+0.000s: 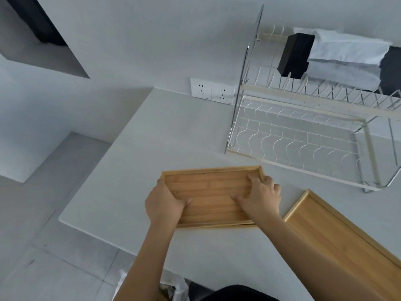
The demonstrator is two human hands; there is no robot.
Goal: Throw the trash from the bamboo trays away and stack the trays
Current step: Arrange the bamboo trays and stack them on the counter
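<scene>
A bamboo tray (208, 192) lies on the white counter (152, 148) in front of me, and nothing lies inside it. A thin second edge shows under its near right side, so it seems to rest on another tray. My left hand (162, 203) grips its left end, thumb inside the rim. My right hand (260, 196) holds its right end, fingers over the rim and thumb on the floor of the tray. A second, longer bamboo tray (338, 233) lies at an angle to the right, also with nothing in it.
A wire dish rack (303, 137) stands at the back right with a black block (295, 55) and white cloths (347, 51) on top. Wall sockets (211, 90) sit behind the counter. Below the counter's near edge a white bag (178, 290) shows over the tiled floor (43, 268).
</scene>
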